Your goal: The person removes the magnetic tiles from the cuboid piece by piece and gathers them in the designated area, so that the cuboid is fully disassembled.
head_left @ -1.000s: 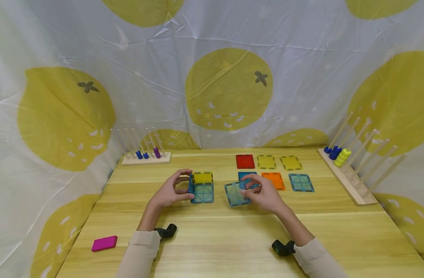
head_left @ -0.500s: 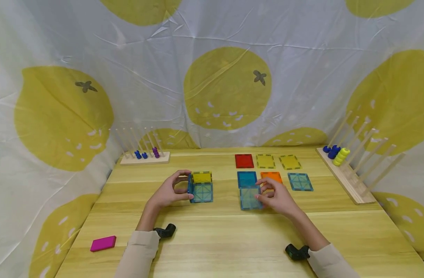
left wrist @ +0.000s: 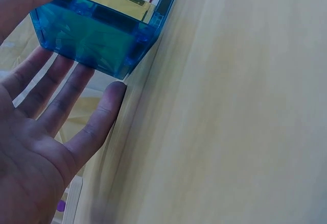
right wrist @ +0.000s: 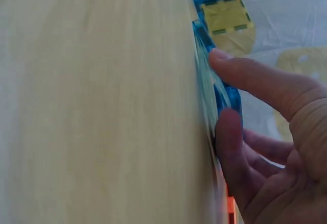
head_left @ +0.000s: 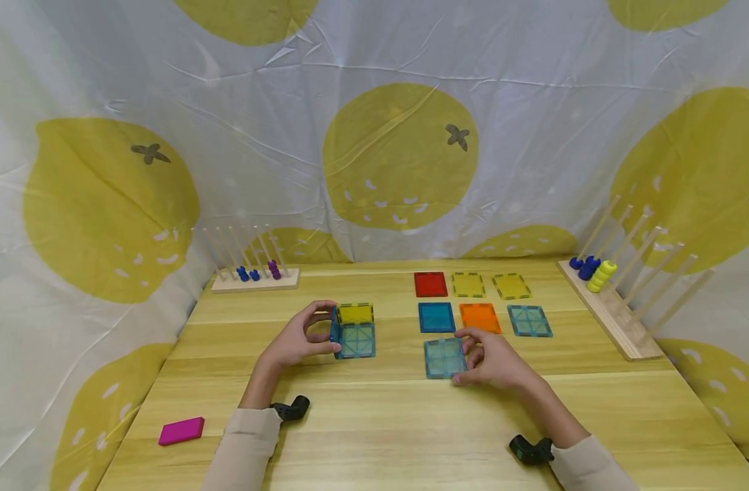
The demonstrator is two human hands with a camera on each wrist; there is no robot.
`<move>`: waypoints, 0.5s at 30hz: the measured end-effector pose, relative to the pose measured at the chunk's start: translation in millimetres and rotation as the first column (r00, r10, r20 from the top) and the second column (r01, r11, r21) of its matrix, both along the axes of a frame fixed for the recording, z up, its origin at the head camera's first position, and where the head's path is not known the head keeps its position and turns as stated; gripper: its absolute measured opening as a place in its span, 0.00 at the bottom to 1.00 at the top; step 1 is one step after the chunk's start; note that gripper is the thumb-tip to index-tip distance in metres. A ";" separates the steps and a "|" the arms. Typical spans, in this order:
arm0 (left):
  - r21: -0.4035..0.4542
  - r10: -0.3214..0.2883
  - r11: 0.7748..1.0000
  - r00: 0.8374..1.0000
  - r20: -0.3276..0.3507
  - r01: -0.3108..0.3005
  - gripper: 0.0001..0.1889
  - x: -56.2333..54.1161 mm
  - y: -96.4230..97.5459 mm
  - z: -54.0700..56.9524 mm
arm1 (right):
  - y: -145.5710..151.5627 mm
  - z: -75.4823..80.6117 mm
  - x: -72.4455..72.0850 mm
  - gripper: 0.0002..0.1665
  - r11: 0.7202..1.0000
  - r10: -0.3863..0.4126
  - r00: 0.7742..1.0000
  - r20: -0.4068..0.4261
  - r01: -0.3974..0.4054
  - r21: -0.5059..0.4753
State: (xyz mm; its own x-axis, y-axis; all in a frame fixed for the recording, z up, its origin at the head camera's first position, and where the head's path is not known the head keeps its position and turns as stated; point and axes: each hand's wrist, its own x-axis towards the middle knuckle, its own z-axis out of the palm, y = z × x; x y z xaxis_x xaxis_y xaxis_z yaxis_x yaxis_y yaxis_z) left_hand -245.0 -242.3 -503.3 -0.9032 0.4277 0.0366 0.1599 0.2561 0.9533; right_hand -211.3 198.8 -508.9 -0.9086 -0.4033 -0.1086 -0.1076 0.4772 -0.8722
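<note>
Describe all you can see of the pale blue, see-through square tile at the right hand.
The pale blue square tile looks like clear plastic, with a darker blue rim and faint lines across its panel. It appears roughly level, on or just above the wood-grained tabletop, nearer the person than the deep blue square plastic tile. The right hand has its fingers around the right side.

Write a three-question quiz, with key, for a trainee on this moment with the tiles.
1. Which of the hands holds the upright blue tile?
2. True or false: the orange tile stands upright.
3. In the row with the red tile, how many tiles are yellow? A) one B) two C) three

Key:
1. The left hand.
2. False; the orange tile lies flat.
3. B, two yellow tiles.
</note>
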 end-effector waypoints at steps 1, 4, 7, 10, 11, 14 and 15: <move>0.001 -0.002 1.000 1.000 -0.004 0.002 0.42 0.3 -0.1 0.0 | -0.9 0.2 0.2 0.51 1.000 0.006 1.000 -0.021 -0.005 0.029; 0.010 -0.004 1.000 1.000 -0.001 0.004 0.42 0.9 0.1 0.3 | -3.9 2.3 0.8 0.49 0.994 0.020 0.996 -0.082 -0.011 0.108; 0.022 -0.009 1.000 1.000 0.012 0.009 0.43 0.6 0.3 0.5 | -6.3 5.0 1.8 0.48 0.987 0.016 0.995 -0.096 0.000 0.163; 0.030 -0.011 0.999 0.999 0.034 0.010 0.43 0.6 0.0 0.3 | -7.8 7.5 2.3 0.49 0.981 0.010 0.996 -0.090 0.008 0.196; 0.031 -0.013 0.999 0.999 0.038 0.012 0.43 0.5 0.0 0.1 | -8.2 8.1 2.3 0.49 0.979 0.005 0.996 -0.086 0.012 0.201; 0.029 -0.018 0.999 0.999 0.046 0.017 0.44 0.6 -0.8 -1.1 | -8.9 9.0 2.1 0.47 0.980 0.000 0.996 -0.084 0.017 0.198; 0.025 -0.018 1.000 0.999 0.048 0.017 0.44 0.7 -1.0 -1.5 | -9.2 9.4 2.0 0.46 0.982 -0.001 0.996 -0.085 0.017 0.189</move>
